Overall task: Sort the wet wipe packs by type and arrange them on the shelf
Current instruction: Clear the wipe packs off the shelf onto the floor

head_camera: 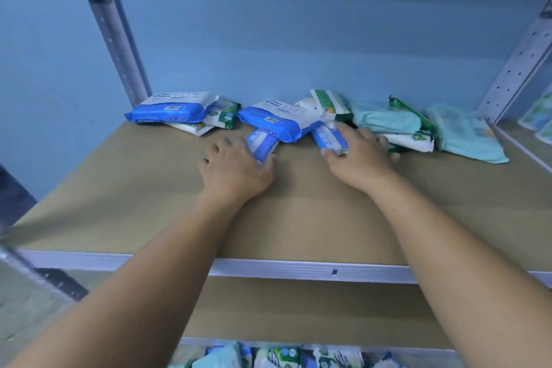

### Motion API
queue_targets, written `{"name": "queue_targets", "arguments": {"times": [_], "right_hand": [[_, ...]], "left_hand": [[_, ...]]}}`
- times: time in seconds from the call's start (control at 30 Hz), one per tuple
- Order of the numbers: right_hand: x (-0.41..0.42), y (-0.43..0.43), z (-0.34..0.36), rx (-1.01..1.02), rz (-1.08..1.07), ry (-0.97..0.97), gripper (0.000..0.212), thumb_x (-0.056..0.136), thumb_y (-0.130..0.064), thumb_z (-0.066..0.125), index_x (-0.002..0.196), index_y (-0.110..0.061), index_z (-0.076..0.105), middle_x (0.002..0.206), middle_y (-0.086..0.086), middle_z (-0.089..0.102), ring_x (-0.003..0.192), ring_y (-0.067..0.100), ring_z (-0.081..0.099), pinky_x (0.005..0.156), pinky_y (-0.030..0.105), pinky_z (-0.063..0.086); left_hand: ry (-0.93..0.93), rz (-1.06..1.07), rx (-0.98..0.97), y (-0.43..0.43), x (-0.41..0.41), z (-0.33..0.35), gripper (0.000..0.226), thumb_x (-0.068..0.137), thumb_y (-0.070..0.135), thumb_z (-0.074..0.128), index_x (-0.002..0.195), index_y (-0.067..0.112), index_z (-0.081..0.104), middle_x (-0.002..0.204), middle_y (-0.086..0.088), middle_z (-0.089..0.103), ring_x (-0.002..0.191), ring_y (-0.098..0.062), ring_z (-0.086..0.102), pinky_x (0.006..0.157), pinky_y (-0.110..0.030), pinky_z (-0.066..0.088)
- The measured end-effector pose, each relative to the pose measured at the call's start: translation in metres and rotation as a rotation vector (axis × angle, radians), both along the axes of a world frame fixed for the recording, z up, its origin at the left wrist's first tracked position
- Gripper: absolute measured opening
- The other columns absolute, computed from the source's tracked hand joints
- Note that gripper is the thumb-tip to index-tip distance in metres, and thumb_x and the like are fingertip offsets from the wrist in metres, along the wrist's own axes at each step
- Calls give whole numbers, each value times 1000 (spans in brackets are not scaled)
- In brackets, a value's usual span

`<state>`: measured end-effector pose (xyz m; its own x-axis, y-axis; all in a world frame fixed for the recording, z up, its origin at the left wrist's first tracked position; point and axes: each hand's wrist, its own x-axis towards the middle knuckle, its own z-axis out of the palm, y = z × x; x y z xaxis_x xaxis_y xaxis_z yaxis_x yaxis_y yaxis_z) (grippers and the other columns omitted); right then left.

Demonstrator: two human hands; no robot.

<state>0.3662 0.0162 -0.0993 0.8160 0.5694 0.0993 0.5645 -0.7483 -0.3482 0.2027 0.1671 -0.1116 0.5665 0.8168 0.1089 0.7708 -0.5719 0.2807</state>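
Wet wipe packs lie jumbled along the back of the brown shelf board (149,188). My left hand (236,167) grips a small blue-and-white pack (262,143) near the middle. My right hand (357,155) grips another small blue-and-white pack (330,137) just to the right. Behind them lies a large blue pack (274,121), and a second large blue pack (173,110) sits at the back left. Green-and-white packs (224,116) (328,103) and pale teal packs (388,121) (466,134) lie mixed among them.
Grey perforated uprights stand at the back left (119,39) and right (516,63) of the shelf. A metal front rail (298,267) edges the board. More packs (277,357) fill a lower level, and others show on a neighbouring shelf (537,116) at right.
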Motion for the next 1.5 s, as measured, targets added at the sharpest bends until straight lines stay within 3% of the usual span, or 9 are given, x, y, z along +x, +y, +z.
{"name": "queue_targets", "arguments": {"times": [0.2,0.33,0.47,0.63,0.77,0.87,1.07,1.3,1.5], "right_hand": [[-4,13,-6,-31,-49,-91,47,89,-72,46,118,-35,55,130,-2,47,127,31,34,96,50,29],[-9,11,2,-47,-91,-140,37,88,-61,56,107,-29,55,124,0,54,123,30,40,94,48,34],[-21,0,18,-72,-130,15,45,71,-41,63,108,-24,44,123,2,53,123,30,47,97,44,40],[-38,-23,30,-218,-126,177,53,55,-47,53,101,-21,49,118,4,55,117,30,53,102,46,46],[-58,-48,24,-247,-92,68,51,68,-67,55,99,-26,58,115,-1,58,122,28,47,97,41,39],[-84,-73,25,-200,-48,-22,30,73,-54,57,82,-26,53,108,0,57,114,30,49,94,42,40],[-140,-117,51,-29,-1,-49,35,71,-54,50,89,-25,58,95,-2,49,105,31,50,95,47,44],[-212,-202,31,100,8,41,44,63,-56,47,99,-31,54,103,-7,57,99,26,50,85,40,47],[-246,-252,-51,-165,-88,257,44,65,-58,54,99,-30,50,100,-5,58,100,26,49,82,37,45]], "left_hand": [[29,41,-18,15,7,3,63,85,64,43,129,20,53,134,-9,46,130,-33,38,101,-47,33],[61,19,-77,13,-1,10,58,82,53,48,133,25,47,133,-8,45,130,-31,37,100,-47,32],[100,36,-105,3,-18,15,65,76,61,42,126,21,48,128,-7,44,128,-29,38,98,-44,32],[118,12,-78,-14,-46,13,71,70,64,37,124,19,51,127,-5,45,126,-30,39,97,-44,32],[71,-15,3,-29,-65,13,61,83,66,49,124,21,54,123,-3,50,122,-29,44,95,-44,36],[14,-38,44,-46,-81,16,57,83,66,52,118,21,56,116,0,54,117,-28,48,91,-43,37],[-122,-126,79,-84,-117,20,53,79,61,54,115,21,57,115,2,57,114,-27,48,88,-41,33],[-141,-434,141,-149,-191,4,65,67,68,47,114,24,57,107,5,58,103,-25,53,86,-41,37],[135,-527,35,-205,-232,-79,59,74,65,54,120,28,55,111,8,56,109,-22,54,88,-39,38]]}}
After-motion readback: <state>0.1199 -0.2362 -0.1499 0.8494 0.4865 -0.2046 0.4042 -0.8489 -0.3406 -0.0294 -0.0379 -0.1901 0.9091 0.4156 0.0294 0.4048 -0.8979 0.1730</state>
